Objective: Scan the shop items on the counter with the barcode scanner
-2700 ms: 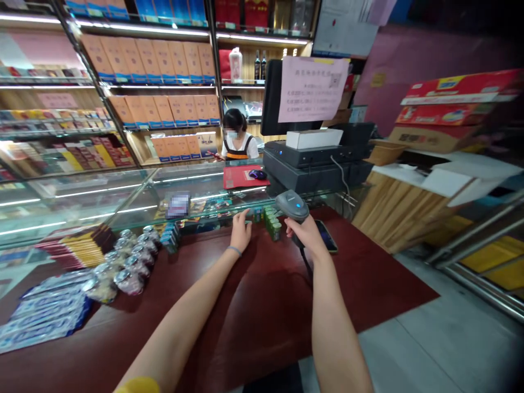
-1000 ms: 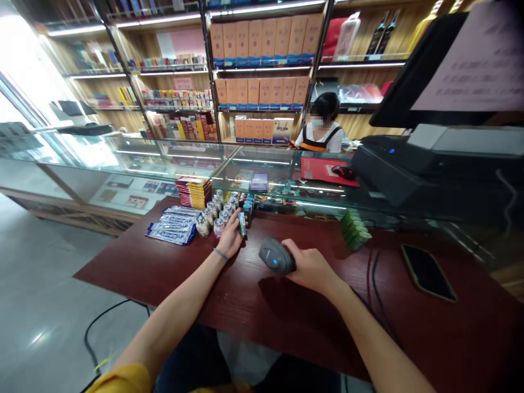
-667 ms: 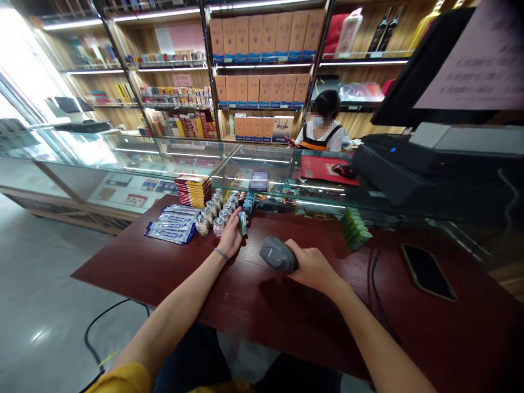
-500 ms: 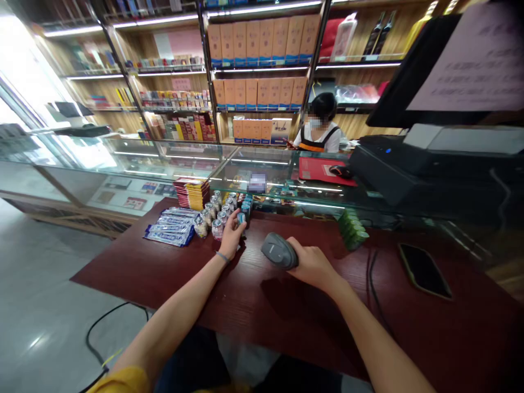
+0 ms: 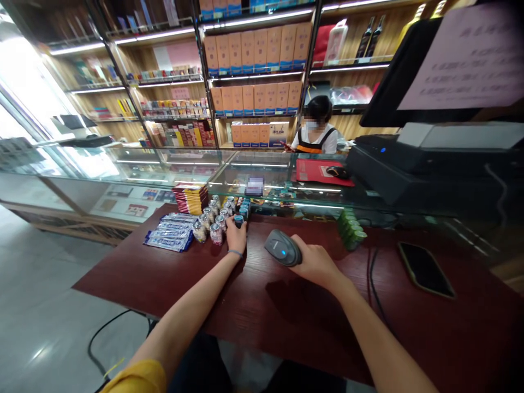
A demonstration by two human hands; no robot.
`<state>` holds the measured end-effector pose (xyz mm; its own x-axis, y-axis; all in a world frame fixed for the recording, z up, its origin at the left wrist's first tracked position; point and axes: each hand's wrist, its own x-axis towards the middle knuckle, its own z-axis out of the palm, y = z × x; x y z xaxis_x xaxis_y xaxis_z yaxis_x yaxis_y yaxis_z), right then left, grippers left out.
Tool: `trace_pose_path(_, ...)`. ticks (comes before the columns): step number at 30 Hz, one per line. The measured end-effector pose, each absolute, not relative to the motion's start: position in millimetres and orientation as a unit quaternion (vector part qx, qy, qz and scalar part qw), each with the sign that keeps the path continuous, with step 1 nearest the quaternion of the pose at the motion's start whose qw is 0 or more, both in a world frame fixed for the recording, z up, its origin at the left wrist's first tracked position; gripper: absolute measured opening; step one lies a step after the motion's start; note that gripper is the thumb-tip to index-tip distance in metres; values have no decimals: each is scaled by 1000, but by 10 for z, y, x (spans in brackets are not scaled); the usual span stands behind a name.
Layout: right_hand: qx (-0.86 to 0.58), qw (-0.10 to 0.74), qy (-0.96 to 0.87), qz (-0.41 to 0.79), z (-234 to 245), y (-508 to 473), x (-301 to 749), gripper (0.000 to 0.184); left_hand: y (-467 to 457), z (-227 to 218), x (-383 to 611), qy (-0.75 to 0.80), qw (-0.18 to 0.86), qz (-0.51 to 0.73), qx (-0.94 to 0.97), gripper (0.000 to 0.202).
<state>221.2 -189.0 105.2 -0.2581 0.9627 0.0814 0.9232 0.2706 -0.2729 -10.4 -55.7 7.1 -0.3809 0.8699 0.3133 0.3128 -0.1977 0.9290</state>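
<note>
My left hand (image 5: 236, 236) reaches forward on the dark red wooden counter (image 5: 262, 311), its fingers closed around a small dark-topped packet (image 5: 238, 220) at the near end of a row of similar small packets (image 5: 244, 212). Just left of that hand stand several small clear jars (image 5: 208, 225) with silver lids. My right hand (image 5: 316, 266) grips a grey handheld barcode scanner (image 5: 283, 248), whose nose points left toward the small packets. A smartphone (image 5: 426, 277) lies face up to the right of my right hand, out of reach of my fingers.
Blue-wrapped packets (image 5: 170, 239) and a stack of red-and-yellow boxes (image 5: 189, 198) sit left of the jars. Green packs (image 5: 350, 230) stand by a glass display case (image 5: 262, 169). A person (image 5: 316, 131) stands behind it, near a black till (image 5: 388, 169).
My left hand has moved forward to the row, taking the small packet from beside it to the row's near end. The scanner has shifted slightly right and forward in my right hand.
</note>
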Motion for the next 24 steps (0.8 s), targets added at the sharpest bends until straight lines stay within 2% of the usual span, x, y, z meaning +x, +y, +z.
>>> trace_pose_path(6,-594,125,-791,81,1033,-1881,2237,34,-482,111,-22,577,241,589,512,62)
trace_pose_path(17,-592,137,-790,82,981,-1845,2278,40,-404,47,-22,571,250,583,521,64)
trace_pose_path(21,-596,173,-779,92,977,-1836,2319,38,-415,6,-29,559,210,588,546,71)
trace_pose_path(24,-607,236,-750,111,989,-1815,2417,38,-480,40,-41,540,138,602,572,71)
